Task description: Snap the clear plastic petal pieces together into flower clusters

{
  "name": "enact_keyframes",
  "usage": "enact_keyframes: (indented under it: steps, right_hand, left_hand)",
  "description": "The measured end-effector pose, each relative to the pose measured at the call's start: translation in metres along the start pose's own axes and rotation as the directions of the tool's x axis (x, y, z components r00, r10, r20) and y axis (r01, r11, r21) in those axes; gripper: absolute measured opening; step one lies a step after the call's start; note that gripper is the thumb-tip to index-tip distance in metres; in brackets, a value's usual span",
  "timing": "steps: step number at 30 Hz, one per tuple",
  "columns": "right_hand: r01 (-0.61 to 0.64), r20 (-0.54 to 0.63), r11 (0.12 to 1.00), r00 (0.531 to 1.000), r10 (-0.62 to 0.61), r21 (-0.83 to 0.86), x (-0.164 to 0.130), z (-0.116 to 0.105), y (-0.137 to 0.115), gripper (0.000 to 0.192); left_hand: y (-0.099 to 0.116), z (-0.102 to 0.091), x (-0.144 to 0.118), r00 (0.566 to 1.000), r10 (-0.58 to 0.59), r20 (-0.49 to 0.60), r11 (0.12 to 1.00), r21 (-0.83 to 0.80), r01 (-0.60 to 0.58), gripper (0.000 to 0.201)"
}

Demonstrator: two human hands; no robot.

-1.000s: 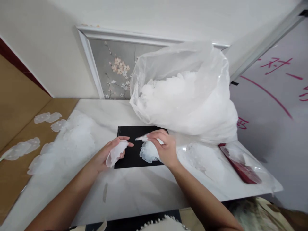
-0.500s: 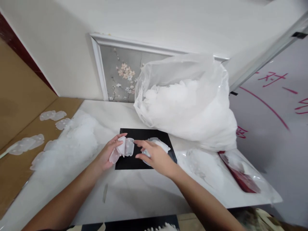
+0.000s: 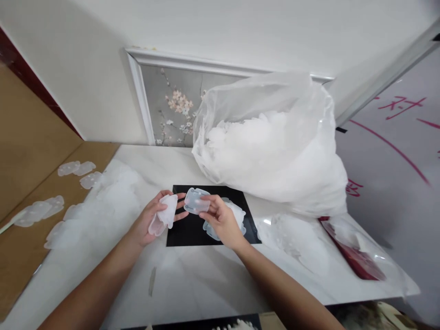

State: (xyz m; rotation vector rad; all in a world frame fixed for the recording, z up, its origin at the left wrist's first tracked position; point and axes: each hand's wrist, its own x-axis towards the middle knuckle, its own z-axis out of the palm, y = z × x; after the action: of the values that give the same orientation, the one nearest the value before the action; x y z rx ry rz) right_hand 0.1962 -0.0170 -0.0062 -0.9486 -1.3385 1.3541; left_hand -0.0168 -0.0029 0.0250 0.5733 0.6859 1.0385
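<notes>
Between the thumb and fingers of my left hand (image 3: 147, 220) are a few thin, translucent plastic pieces (image 3: 167, 211) with a wavy, shaped outline. My right hand (image 3: 222, 220) pinches a single clear piece (image 3: 197, 201) of the same kind by its right edge, over a black mat (image 3: 182, 236). The left fingertips are close to that piece's left edge; whether they touch it I cannot tell. Partly hidden by my right hand, a small pile of pieces (image 3: 237, 214) lies on the mat's right side.
A big clear bag (image 3: 302, 169) full of white pieces lies behind the mat. At left is a heap of pieces (image 3: 103, 206), with several loose ones on cardboard (image 3: 41, 183). To the right are another plastic bag (image 3: 295, 243) and a red packet (image 3: 357, 256). A whiteboard (image 3: 388, 192) stands far right.
My right hand has closed on one clear piece and drawn it off the stack in my left hand. The left hand has shifted slightly left with the rest.
</notes>
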Motion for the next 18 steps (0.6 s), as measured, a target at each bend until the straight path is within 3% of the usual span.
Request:
enact_keyframes:
  steps: [8,12,14,16,18]
  right_hand:
    - [0.009,0.006,0.994,1.000,-0.008,-0.109,-0.005,0.000,-0.005,0.032]
    - [0.068,-0.112,0.948,0.988,-0.107,-0.312,-0.007,-0.001,-0.015,0.004]
    - [0.108,-0.173,0.932,0.969,-0.176,-0.345,-0.006,-0.002,-0.018,0.015]
    - [0.097,-0.221,0.970,0.964,-0.147,-0.222,-0.003,-0.003,-0.018,0.026]
    - [0.019,-0.220,1.000,0.975,-0.016,0.011,0.000,-0.005,-0.015,0.032]
  left_hand:
    - [0.001,0.002,0.000,1.000,-0.011,0.002,1.000,0.008,0.011,0.022]
    - [0.001,0.002,0.003,0.988,-0.045,-0.145,0.999,-0.034,0.040,0.010]
    - [0.001,0.006,0.003,0.968,-0.091,-0.232,0.995,-0.052,0.081,0.014]
    - [0.001,0.009,0.004,0.948,-0.138,-0.288,0.990,-0.076,0.121,0.026]
    - [0.002,0.011,0.004,0.937,-0.159,-0.310,0.986,-0.103,0.133,0.029]
